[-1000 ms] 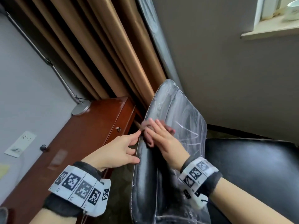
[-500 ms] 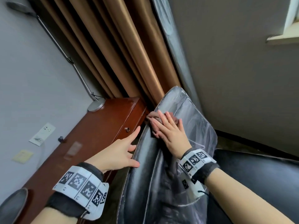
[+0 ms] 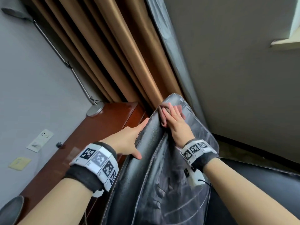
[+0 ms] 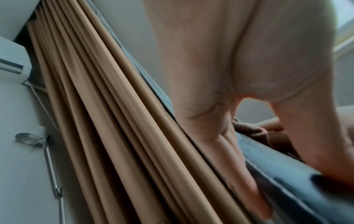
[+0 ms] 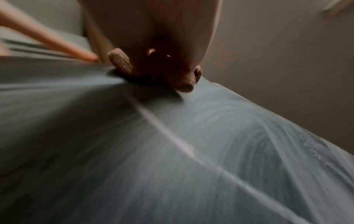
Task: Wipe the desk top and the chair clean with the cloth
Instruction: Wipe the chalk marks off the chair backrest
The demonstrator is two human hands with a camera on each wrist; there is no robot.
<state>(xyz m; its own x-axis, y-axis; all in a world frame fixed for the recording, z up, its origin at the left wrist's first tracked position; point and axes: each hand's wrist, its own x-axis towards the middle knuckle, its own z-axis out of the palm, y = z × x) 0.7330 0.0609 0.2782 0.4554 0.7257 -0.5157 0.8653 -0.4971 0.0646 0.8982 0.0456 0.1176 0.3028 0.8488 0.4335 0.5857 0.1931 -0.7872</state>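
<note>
well, the biggest thing in the room is the gold-brown curtain point(image 3: 113, 51), hanging in long folds from the top of the head view down behind the furniture, with a grey wall point(image 3: 24, 78) to its left. next in size is the black leather chair point(image 3: 146, 176), its backrest tipped up so the top edge sits just in front of the curtain; pale smears streak its glossy surface, and they show blurred in the right wrist view too. left of the chair runs the reddish-brown worktop point(image 3: 90, 140), just beside the backrest. a round metal lamp base point(image 3: 95, 109) stands on its far corner, and a thin metal rod rises from it along the wall. a white socket plate point(image 3: 40, 140) and a yellowish plate point(image 3: 19, 163) are fixed to the wall beside the worktop.

the left hand point(image 3: 128, 140) lies flat along the left edge of the backrest, fingers point(image 4: 247, 178) straight and together against the leather, thumb spread onto the front face; it holds nothing. the right hand point(image 3: 176, 124) lies near the top edge of the backrest, its straight, slightly spread fingers pressing the cloth point(image 3: 164, 111) down on the leather. that brownish-pink cloth is bunched under the fingertips, with folds sticking out to the left and at the top. both wrists wear dark bands with black-and-white marker tags.
</note>
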